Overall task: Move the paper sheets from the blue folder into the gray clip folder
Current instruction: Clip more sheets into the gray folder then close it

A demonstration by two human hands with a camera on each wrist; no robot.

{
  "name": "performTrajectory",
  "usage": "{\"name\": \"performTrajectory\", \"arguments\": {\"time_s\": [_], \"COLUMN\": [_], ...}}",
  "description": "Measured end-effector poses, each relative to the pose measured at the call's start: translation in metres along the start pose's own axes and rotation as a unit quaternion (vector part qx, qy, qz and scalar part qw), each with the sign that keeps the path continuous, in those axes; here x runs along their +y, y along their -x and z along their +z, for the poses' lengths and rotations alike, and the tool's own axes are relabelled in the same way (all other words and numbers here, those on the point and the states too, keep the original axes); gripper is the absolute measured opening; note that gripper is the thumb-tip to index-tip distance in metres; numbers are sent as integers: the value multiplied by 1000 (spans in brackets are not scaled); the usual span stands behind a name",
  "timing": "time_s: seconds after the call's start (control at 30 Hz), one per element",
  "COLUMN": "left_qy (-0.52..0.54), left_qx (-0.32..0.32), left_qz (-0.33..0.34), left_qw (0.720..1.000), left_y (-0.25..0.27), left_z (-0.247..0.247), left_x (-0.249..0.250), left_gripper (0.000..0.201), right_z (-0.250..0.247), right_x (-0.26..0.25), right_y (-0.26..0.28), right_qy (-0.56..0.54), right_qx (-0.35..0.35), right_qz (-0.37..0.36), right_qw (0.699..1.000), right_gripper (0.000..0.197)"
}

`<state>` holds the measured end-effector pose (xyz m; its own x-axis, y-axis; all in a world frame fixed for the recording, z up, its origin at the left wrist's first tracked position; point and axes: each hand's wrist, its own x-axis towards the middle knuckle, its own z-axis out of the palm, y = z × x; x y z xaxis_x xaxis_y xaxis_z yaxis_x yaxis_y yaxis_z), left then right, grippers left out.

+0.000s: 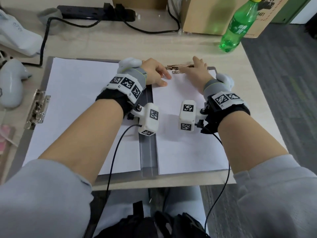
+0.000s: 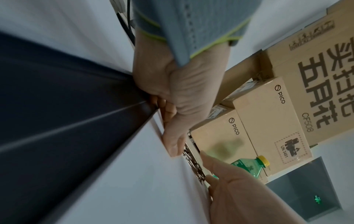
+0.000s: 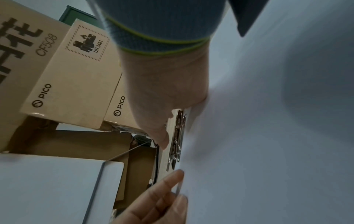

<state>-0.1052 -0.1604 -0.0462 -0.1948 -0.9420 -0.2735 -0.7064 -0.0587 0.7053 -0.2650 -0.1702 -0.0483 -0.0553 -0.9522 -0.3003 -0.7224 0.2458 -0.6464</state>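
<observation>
White paper, head view: the right-hand sheets [image 1: 185,121] lay on the open gray clip folder [image 1: 148,152], top edge at the metal clip [image 1: 180,67]; another stack [image 1: 77,103] lay on the left half by a side clip [image 1: 36,109]. No blue folder could be made out.
Grip, head view: left hand [image 1: 155,73] pressed straight fingers flat on the sheets' top corner; right hand [image 1: 199,71] lay over the clip, its hold hidden.
Risk, head view: if the clip snapped down early, the sheets could skew or a finger be nipped.
Left wrist view: cartons [image 2: 264,121] read "PICO", "CF508", "UN 3481"; a green bottle [image 2: 249,165] stood behind.
Right wrist view: right thumb [image 3: 159,136] sat beside the clip; same "PICO", "CF508", "UN 3481" print.
</observation>
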Motion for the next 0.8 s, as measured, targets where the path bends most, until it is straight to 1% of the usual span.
{"name": "performTrajectory", "arguments": {"time_s": [0.1,0.23,0.3,0.33,0.4,0.43,0.5,0.6,0.67,0.73,0.8], "left_qy": [-53,-148,-197,-204,-195,-185,-153,-102,-59,-28,-6], "left_qx": [12,44,31,21,3,1,4,9,19,45,87], "left_qz": [-17,-31,-34,-34,-37,-36,-35,-20,-3,2,-6], "left_qw": [998,987,979,978,980,982,988,995,998,999,996], "left_y": [4,26,37,43,57,65,82,111,135,156,170], "left_z": [5,13,18,20,25,26,27,23,16,7,1], "left_x": [7,19,21,21,22,22,22,19,16,8,0], "left_gripper": [33,44,46,42,19,15,14,31,32,31,31], "right_z": [2,2,3,5,8,10,16,26,34,41,46], "right_x": [8,17,20,20,21,20,18,11,2,-7,-13], "right_y": [13,36,48,54,68,75,88,109,123,137,145], "right_qy": [-11,8,19,25,37,39,32,-6,-42,-63,-64], "right_qx": [-1,-8,-15,-18,-24,-28,-27,-23,-34,-49,-56], "right_qz": [9,7,6,3,-8,-12,-20,-41,-57,-74,-86], "right_qw": [1000,1000,1000,1000,999,999,999,999,997,994,993], "right_gripper": [82,84,80,77,70,66,61,56,51,48,46]}}
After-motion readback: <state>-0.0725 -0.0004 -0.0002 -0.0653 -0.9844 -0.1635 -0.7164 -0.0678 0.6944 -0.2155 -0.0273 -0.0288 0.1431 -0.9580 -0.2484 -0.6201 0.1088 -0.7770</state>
